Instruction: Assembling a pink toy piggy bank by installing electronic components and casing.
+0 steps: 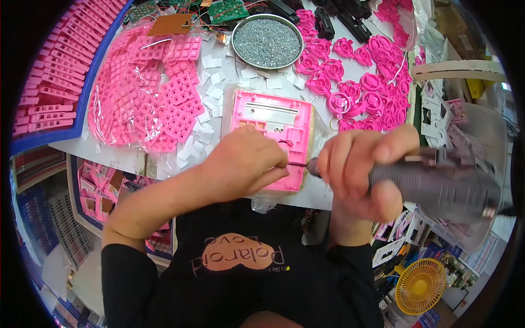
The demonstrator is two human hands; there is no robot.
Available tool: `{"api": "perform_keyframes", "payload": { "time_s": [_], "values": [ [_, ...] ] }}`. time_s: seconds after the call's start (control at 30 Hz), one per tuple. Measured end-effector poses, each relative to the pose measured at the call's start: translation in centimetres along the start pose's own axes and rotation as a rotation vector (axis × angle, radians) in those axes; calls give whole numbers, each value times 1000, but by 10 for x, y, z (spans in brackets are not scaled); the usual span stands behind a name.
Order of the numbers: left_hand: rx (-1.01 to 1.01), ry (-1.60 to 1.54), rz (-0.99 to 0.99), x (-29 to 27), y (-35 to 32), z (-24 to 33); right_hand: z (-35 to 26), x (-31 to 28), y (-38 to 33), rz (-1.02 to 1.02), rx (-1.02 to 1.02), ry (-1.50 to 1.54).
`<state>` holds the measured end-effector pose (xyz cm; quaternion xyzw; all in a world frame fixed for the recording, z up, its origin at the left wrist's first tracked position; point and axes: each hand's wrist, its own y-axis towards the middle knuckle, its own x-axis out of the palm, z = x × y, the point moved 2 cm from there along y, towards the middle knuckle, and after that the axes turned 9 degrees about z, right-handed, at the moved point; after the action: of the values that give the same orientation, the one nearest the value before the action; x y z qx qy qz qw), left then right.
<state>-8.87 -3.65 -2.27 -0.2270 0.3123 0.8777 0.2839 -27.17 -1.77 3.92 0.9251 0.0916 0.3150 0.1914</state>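
Note:
A pink plastic housing (272, 117) lies flat on the white table, back side up, with ribs and holes showing. My left hand (246, 164) rests on its near half, fingers curled, pinching what looks like a small screw at the driver's tip. My right hand (358, 172) grips a grey electric screwdriver (437, 186), held nearly level. Its thin bit (299, 163) points left and meets the housing's near right corner beside my left fingertips.
A round metal bowl of small screws (267, 41) stands behind the housing. Pink ring-shaped parts (350, 82) are heaped at the right, pink keypad mats in clear bags (147, 87) at the left. Pink strips fill a blue tray (54, 71). White paper squares are scattered about.

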Motion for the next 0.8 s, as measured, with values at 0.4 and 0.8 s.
{"api": "perform_keyframes", "payload": {
  "time_s": [0.4,0.8],
  "values": [
    [79,-21,254,13,-20,3,-4,21,-12,91,82,-138],
    [201,283,5,14,-17,-8,40,-17,-30,163,33,-372]
  ]
}}
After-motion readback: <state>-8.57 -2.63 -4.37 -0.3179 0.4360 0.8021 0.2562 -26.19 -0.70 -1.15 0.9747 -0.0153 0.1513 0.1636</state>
